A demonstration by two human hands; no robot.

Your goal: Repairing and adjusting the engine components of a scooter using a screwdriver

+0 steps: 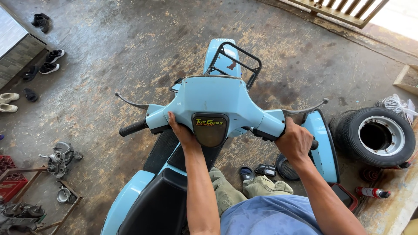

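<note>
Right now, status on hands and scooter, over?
Left hand gripping headset by the dark panel. Right hand closed on right grip. Scooter upright. Tyre, spray can on floor at right.

Pale blue scooter handlebar [217, 102], upright, black left grip [132, 128], silver levers both ends, facing concrete floor

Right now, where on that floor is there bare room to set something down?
Bare concrete lies between the shoes at far left and the scooter, and beyond the front rack toward the wooden gate. It is crowded by the wheel, the spray can and the engine parts.
</note>
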